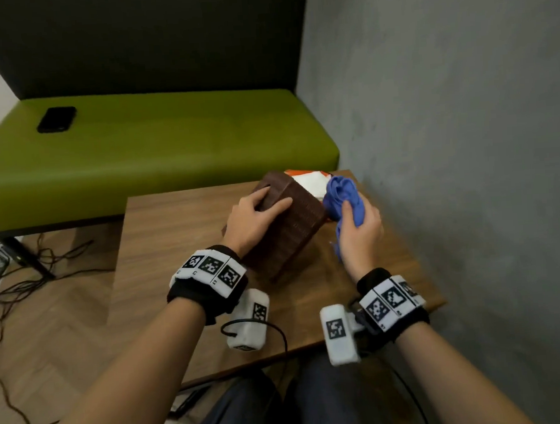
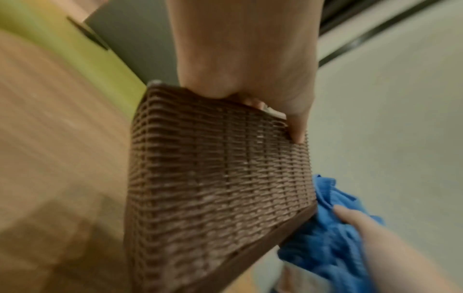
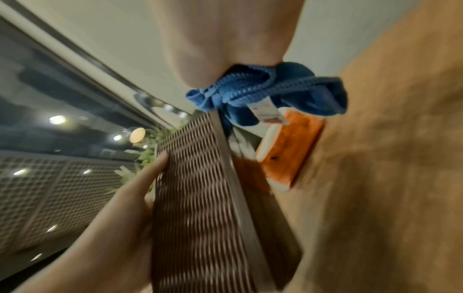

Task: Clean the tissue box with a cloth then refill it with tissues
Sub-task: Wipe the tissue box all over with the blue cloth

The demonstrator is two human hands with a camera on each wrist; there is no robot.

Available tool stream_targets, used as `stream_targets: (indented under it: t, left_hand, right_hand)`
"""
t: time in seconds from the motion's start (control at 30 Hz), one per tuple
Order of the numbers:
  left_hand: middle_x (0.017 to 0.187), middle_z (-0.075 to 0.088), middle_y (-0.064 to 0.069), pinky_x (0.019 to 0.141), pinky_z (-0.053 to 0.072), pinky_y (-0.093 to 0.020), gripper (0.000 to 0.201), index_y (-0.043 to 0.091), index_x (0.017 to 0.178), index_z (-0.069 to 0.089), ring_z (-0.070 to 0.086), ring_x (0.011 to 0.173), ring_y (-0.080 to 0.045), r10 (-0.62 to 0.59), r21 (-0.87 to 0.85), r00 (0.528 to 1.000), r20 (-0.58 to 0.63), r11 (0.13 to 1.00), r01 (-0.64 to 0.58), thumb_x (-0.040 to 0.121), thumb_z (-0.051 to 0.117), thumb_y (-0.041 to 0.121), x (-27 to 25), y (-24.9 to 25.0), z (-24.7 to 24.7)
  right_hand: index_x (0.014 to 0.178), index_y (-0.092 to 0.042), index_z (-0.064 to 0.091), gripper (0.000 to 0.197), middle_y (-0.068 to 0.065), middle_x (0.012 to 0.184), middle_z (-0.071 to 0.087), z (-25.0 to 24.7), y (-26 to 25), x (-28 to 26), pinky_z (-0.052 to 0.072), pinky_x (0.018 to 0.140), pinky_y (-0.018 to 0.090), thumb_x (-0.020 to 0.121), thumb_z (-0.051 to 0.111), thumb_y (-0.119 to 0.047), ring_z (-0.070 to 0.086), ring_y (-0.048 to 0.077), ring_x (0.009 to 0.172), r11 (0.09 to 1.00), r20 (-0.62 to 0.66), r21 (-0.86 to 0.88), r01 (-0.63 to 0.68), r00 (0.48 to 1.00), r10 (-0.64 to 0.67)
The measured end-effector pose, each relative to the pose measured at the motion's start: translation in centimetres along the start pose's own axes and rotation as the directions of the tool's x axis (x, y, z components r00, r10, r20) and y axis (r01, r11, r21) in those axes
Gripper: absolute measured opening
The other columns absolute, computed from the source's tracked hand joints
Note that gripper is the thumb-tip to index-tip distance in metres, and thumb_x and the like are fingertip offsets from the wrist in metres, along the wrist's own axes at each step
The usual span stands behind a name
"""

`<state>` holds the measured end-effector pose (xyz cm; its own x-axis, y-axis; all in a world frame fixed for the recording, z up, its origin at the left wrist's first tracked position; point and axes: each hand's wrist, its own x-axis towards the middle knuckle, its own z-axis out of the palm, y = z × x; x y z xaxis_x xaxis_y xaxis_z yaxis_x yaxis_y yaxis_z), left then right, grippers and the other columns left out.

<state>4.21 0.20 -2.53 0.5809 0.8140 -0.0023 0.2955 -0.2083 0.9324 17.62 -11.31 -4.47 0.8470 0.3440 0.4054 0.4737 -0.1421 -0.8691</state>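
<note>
A brown woven tissue box (image 1: 292, 224) stands tilted on the wooden table (image 1: 176, 251), lifted on one edge. My left hand (image 1: 256, 216) grips its upper side, fingers over the top and into the slot. In the left wrist view the woven wall (image 2: 218, 178) fills the middle, with the hand (image 2: 250, 69) above it. My right hand (image 1: 360, 230) holds a bunched blue cloth (image 1: 343, 195) against the box's right side; the cloth (image 3: 270, 89) hangs below my palm. An orange-and-white tissue pack (image 1: 309, 179) lies behind the box, also seen as the pack (image 3: 293, 152) on the table.
A green bench (image 1: 137, 148) stands behind the table, with a black phone (image 1: 56, 119) on it. A grey wall (image 1: 464, 135) runs close along the table's right edge. Cables (image 1: 14, 277) trail over the floor at the left.
</note>
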Motion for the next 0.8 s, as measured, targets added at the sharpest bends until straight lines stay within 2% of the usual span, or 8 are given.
stream_targets:
  t: [0.07, 0.13, 0.27, 0.4, 0.47, 0.6, 0.7, 0.8]
  left_hand:
    - [0.113, 0.069, -0.001, 0.098, 0.048, -0.036, 0.047, 0.018, 0.119, 0.061, 0.062, 0.109, -0.018, -0.018, -0.185, 0.999, 0.033, 0.982, 0.023, 0.081, 0.059, 0.047, -0.5, 0.9, 0.1]
    - [0.109, 0.070, -0.001, 0.095, 0.050, -0.036, 0.040, 0.017, 0.113, 0.064, 0.064, 0.104, -0.017, -0.011, -0.197, 0.999, 0.039, 0.980, 0.019, 0.086, 0.054, 0.045, -0.9, 1.3, 0.3]
    - [0.115, 0.068, -0.004, 0.092, 0.049, -0.030, 0.042, 0.015, 0.118, 0.061, 0.063, 0.105, -0.017, 0.020, -0.126, 1.000, 0.019, 0.992, -0.018, 0.089, 0.050, 0.043, -1.3, 1.0, 0.7]
    - [0.102, 0.070, -0.008, 0.065, 0.037, -0.019, 0.034, 0.008, 0.105, 0.064, 0.063, 0.092, -0.018, 0.139, 0.052, 0.990, -0.033, 0.989, -0.137, 0.089, 0.053, 0.036, -1.6, 0.8, 0.7]
    - [0.102, 0.070, -0.014, 0.064, 0.034, -0.022, 0.036, 0.004, 0.103, 0.063, 0.063, 0.094, -0.025, 0.163, 0.111, 0.986, -0.033, 0.981, -0.159, 0.088, 0.055, 0.037, -1.9, 0.8, 1.0]
    - [0.103, 0.069, -0.017, 0.072, 0.038, -0.031, 0.040, 0.003, 0.102, 0.061, 0.062, 0.097, -0.030, 0.173, 0.113, 0.985, -0.016, 0.979, -0.170, 0.089, 0.052, 0.039, -2.0, 1.4, 2.0]
    - [0.091, 0.068, -0.024, 0.060, 0.026, -0.027, 0.037, 0.003, 0.085, 0.059, 0.061, 0.091, -0.038, 0.155, 0.101, 0.984, -0.089, 0.984, -0.146, 0.090, 0.050, 0.038, -1.2, 1.8, 1.7]
    - [0.089, 0.067, -0.025, 0.058, 0.024, -0.028, 0.040, 0.001, 0.085, 0.059, 0.060, 0.090, -0.039, 0.134, 0.138, 0.989, -0.062, 0.983, -0.124, 0.090, 0.050, 0.039, -0.8, 2.0, 1.2]
  right_hand:
    - [0.120, 0.001, 0.058, 0.032, 0.015, 0.102, 0.054, 0.8, -2.0, -0.6, 0.033, 0.074, 0.000, 0.090, 0.053, -0.008, 0.049, 0.008, 0.090, 0.989, -0.019, 0.049, 0.140, 0.990, -0.139]
    - [0.125, -0.001, 0.054, 0.037, 0.017, 0.113, 0.052, 1.3, -3.0, -0.6, 0.030, 0.086, -0.005, 0.089, 0.051, -0.007, 0.052, 0.016, 0.102, 0.966, 0.008, 0.028, 0.259, 0.966, -0.259]
    - [0.128, -0.006, 0.054, 0.041, 0.021, 0.133, 0.051, 1.6, -2.2, -0.8, 0.035, 0.105, 0.031, 0.087, 0.049, -0.004, 0.046, 0.035, 0.126, 0.862, 0.175, -0.196, 0.467, 0.882, -0.438]
    - [0.133, -0.005, 0.046, 0.045, 0.019, 0.139, 0.047, 1.0, 0.4, -3.4, 0.028, 0.111, 0.039, 0.088, 0.045, -0.005, 0.034, 0.032, 0.134, 0.683, 0.354, -0.303, 0.665, 0.744, -0.567]
    - [0.135, -0.006, 0.045, 0.048, 0.018, 0.141, 0.045, 0.5, 0.8, -2.7, 0.028, 0.111, 0.039, 0.087, 0.049, -0.002, 0.031, 0.030, 0.135, 0.685, 0.383, -0.288, 0.669, 0.736, -0.558]
    - [0.130, -0.003, 0.051, 0.048, 0.018, 0.134, 0.052, 1.0, -1.1, -0.5, 0.033, 0.108, 0.041, 0.083, 0.044, 0.008, 0.042, 0.030, 0.130, 0.786, 0.275, -0.256, 0.563, 0.822, -0.499]
    - [0.129, -0.002, 0.051, 0.044, 0.018, 0.135, 0.052, 1.2, -0.8, -3.9, 0.028, 0.112, 0.033, 0.087, 0.036, 0.001, 0.038, 0.027, 0.131, 0.703, 0.339, -0.199, 0.682, 0.721, -0.604]
    - [0.131, -0.003, 0.048, 0.042, 0.014, 0.138, 0.048, 0.2, 0.0, -5.2, 0.024, 0.114, 0.028, 0.090, 0.038, -0.001, 0.037, 0.024, 0.132, 0.628, 0.445, -0.145, 0.765, 0.617, -0.649]
